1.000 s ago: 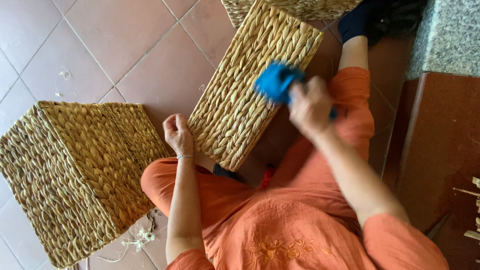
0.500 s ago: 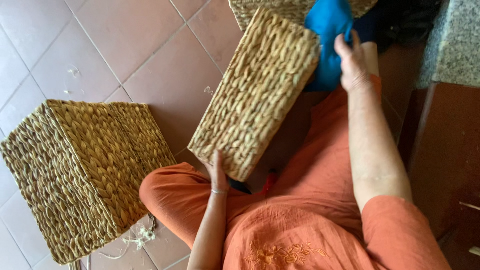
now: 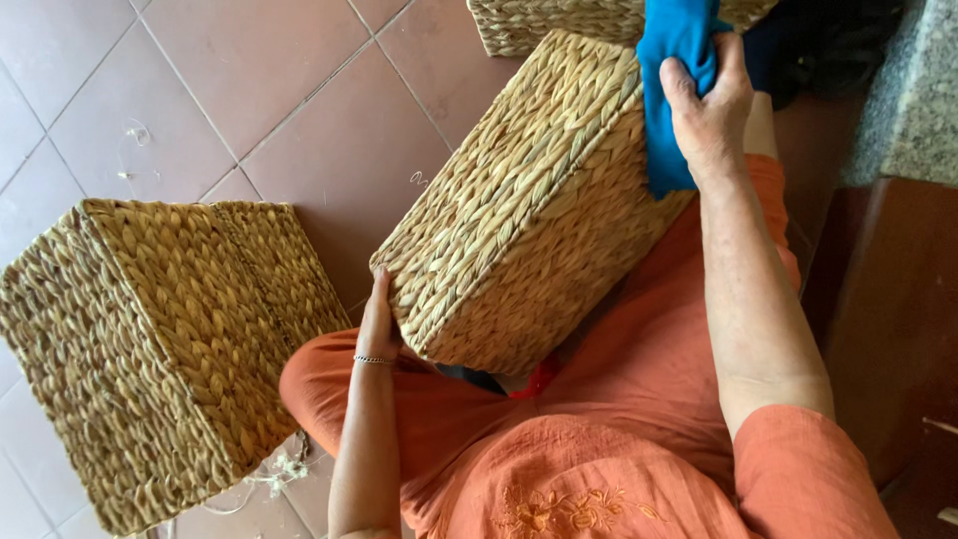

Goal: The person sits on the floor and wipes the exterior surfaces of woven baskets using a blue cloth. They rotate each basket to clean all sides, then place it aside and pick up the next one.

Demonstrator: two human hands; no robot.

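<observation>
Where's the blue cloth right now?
In the head view, top right: the blue cloth is gripped in the right hand, pressed against the far end of the woven basket on the lap.
</observation>
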